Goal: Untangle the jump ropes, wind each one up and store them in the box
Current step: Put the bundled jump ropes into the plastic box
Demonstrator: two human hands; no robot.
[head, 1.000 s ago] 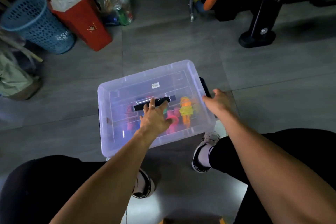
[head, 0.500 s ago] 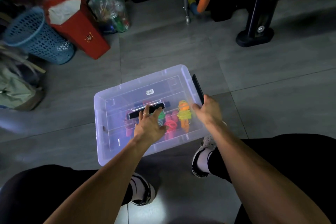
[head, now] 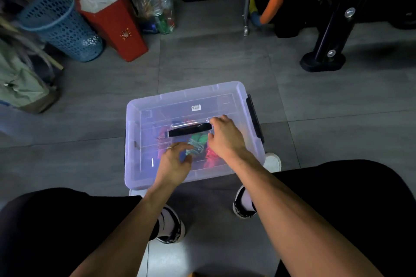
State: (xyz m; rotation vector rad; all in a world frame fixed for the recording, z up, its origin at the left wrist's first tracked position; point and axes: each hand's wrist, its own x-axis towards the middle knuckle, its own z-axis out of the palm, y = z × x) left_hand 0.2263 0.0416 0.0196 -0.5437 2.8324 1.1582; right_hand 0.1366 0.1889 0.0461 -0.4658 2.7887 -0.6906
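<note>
A clear plastic box (head: 144, 164) stands on the floor between my feet with its see-through lid on. Wound jump ropes show through the lid: a green one (head: 199, 137), a red one (head: 211, 156) and a pink one (head: 161, 141). A black handle (head: 186, 130) lies across the middle of the lid. My right hand (head: 226, 138) is at the handle's right end, fingers above it and thumb below. My left hand (head: 173, 162) hovers over the near part of the lid with loosely curled fingers, blurred and holding nothing.
A black latch (head: 254, 117) sits on the box's right side. A blue mesh basket (head: 60, 27), a red paper bag (head: 114, 20) and a plastic bag (head: 155, 11) stand at the back left. A black stand foot (head: 323, 63) is at the back right.
My left hand has left the black handle and drawn back toward me. My right hand has moved from the box's right latch to the handle's right end.
</note>
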